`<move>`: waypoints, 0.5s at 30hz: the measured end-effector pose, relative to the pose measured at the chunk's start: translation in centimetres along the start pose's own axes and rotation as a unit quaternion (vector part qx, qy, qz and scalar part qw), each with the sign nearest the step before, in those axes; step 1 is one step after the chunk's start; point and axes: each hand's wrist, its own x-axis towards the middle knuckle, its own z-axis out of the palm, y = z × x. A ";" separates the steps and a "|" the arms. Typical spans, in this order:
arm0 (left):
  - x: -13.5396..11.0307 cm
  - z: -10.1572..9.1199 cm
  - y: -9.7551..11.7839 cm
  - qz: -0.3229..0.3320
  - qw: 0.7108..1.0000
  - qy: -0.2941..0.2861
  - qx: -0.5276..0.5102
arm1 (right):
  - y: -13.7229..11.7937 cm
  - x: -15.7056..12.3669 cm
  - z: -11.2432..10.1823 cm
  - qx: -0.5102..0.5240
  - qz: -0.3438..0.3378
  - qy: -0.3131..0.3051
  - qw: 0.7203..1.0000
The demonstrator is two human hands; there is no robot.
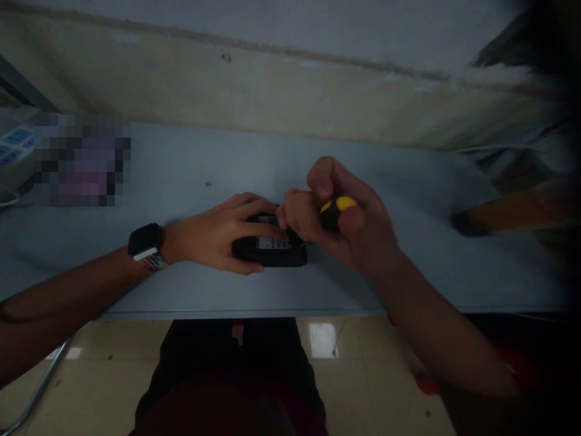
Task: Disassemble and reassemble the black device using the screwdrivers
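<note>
A small black device (270, 251) with a white label lies on the pale grey table (190, 175), near its front edge. My left hand (218, 233), with a black watch on the wrist, lies over the device's left side and grips it, fingers across the top. My right hand (340, 218) is closed round a screwdriver with a yellow and black handle (336, 209), held upright over the device's right end. The screwdriver's tip is hidden behind my fingers.
Two tiny dark specks, perhaps screws (207, 183), lie on the table behind my left hand. A blurred-out object (82, 160) sits at the far left. A blurred orange-brown object (512, 212) lies at the right. A wall rises behind the table.
</note>
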 end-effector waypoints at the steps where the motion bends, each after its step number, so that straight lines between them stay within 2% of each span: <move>1: 0.0 0.0 0.0 0.004 1.000 0.001 0.002 | 0.3 0.1 -0.1 0.005 -0.012 -0.004 1.000; 5: 0.1 0.0 0.0 0.009 1.000 0.009 -0.009 | 0.7 0.7 -0.3 0.010 -0.007 0.000 1.000; 9: 0.0 0.0 0.1 -0.005 1.000 0.006 -0.019 | 0.2 0.8 -0.6 -0.018 0.003 -0.010 1.000; 15: 0.0 0.0 0.0 -0.016 1.000 -0.002 -0.021 | -0.2 1.0 -0.9 -0.019 -0.030 -0.045 0.998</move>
